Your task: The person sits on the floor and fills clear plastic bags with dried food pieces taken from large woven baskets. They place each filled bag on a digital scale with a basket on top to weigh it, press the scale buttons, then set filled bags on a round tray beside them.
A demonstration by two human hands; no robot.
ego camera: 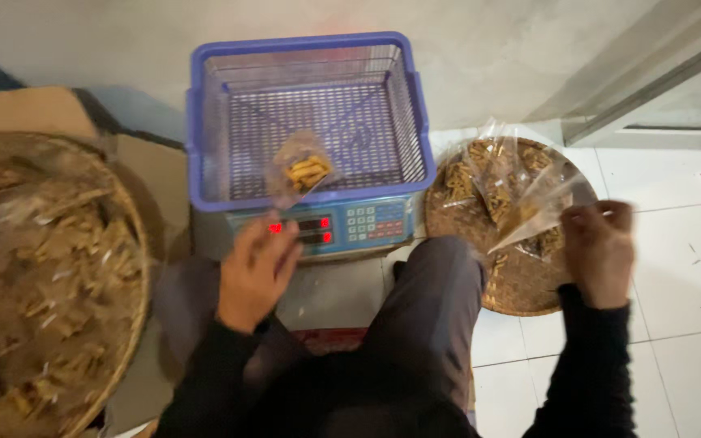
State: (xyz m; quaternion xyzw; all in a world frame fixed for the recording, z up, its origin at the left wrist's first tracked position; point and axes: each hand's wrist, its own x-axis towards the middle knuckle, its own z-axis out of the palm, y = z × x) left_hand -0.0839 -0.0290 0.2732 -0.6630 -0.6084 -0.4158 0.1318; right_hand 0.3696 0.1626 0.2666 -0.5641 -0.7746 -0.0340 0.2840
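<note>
Big woven tray [83, 268] at your left, heaped with loose dried yellow-brown sticks; cardboard [18, 109] lies under its far edge. Straight ahead, a blue mesh basket [221, 65] sits on top of an electronic scale [359, 223], red digits lit on the front panel. Smaller round woven tray [521, 284] at your right on the white tiled floor [683, 251], carrying filled clear bags [488, 182] of the same sticks.

Your knee [436, 284], in dark trousers, points up between scale and small tray.

Your right hand [598, 251] hovers over the small tray, fingers pinched together on the corner of an empty-looking clear bag [537, 211]; motion blur softens the grip.

Your left hand [257, 268] hangs just before the scale's display, fingers loosely curled, holding nothing.

Smallest item: a small clear bag of sticks [306, 170], lying inside the basket near its front wall.
</note>
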